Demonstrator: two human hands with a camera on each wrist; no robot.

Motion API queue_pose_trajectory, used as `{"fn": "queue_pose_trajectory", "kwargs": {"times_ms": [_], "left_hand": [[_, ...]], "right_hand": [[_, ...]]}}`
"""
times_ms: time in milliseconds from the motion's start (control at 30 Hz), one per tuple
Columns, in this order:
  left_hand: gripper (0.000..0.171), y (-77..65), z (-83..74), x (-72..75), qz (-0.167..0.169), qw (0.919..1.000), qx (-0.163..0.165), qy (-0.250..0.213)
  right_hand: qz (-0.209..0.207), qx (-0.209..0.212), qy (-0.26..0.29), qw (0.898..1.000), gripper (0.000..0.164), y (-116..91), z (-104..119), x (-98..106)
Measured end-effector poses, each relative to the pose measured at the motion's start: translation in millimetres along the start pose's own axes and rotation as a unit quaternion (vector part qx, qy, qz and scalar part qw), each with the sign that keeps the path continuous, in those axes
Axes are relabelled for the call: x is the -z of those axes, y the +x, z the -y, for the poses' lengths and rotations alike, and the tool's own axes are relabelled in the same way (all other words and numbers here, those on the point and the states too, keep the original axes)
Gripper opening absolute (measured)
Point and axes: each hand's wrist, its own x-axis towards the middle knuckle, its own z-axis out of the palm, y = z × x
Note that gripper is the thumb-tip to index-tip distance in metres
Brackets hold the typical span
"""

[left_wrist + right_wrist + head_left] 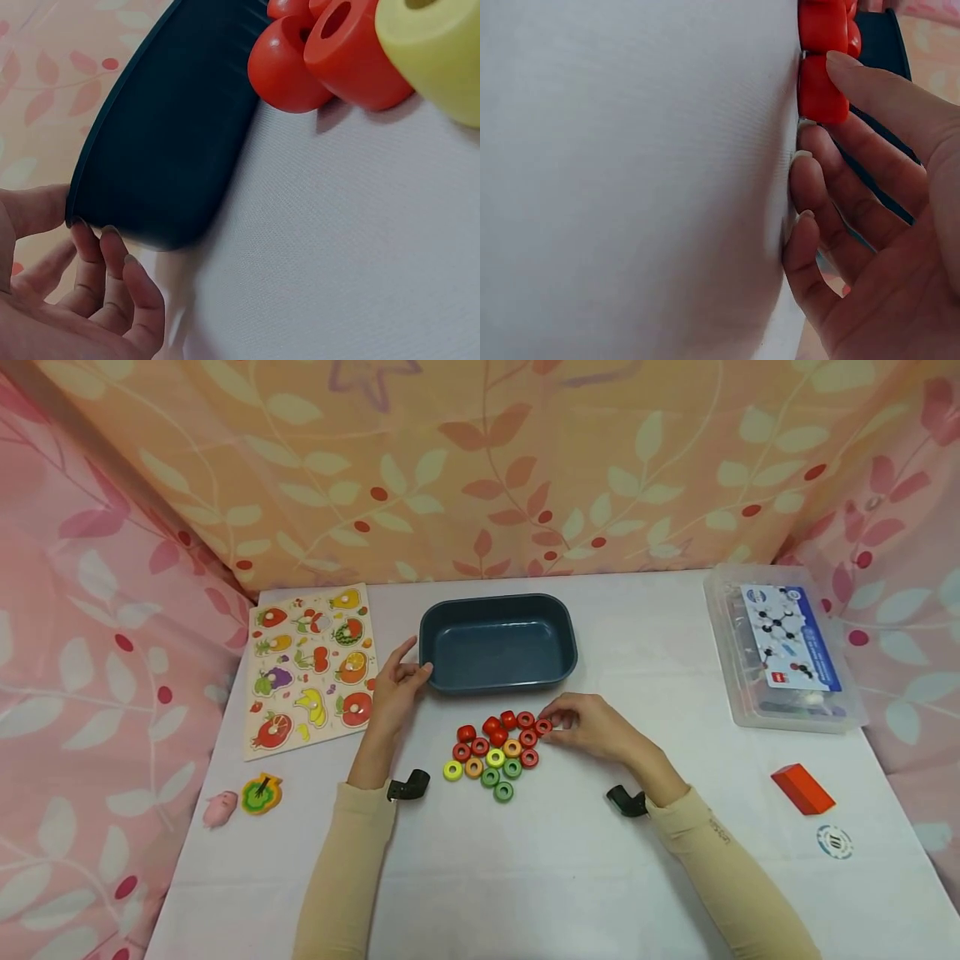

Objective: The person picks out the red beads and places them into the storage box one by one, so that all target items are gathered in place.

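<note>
A dark blue rectangular tray stands on the table, its inside bare. My left hand holds its left end, thumb at the rim; the left wrist view shows curled fingertips against the tray wall. In front of the tray lie several ring-shaped beads in red, orange, yellow and green, such as a green bead and a yellow bead. At the group's right edge, my right hand pinches a red bead between thumb and index finger, close beside another red bead. The other fingers curl low near the cloth.
A fruit puzzle board lies at the left, with a pink pig figure and a green-and-orange piece before it. On the right are a clear plastic case, a red block and a round chip. Patterned curtains border the table.
</note>
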Motion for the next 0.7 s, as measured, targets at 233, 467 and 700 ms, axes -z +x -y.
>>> {"fn": "queue_pose_trajectory", "kwargs": {"times_ms": [233,467,700], "left_hand": [[0.05,0.6,0.2,-1.9,0.008,0.9999,-0.009,0.0],[0.05,1.4,0.8,-1.9,0.01,0.9998,-0.013,-0.008],[0.049,0.1,0.1,-1.8,0.012,0.9997,-0.018,-0.009]], "right_hand": [[-0.038,0.012,0.031,0.999,0.024,2,14,12],[-0.119,0.026,0.094,0.988,0.031,23,31,22],[-0.15,-0.01,0.062,0.987,0.032,64,38,20]]}}
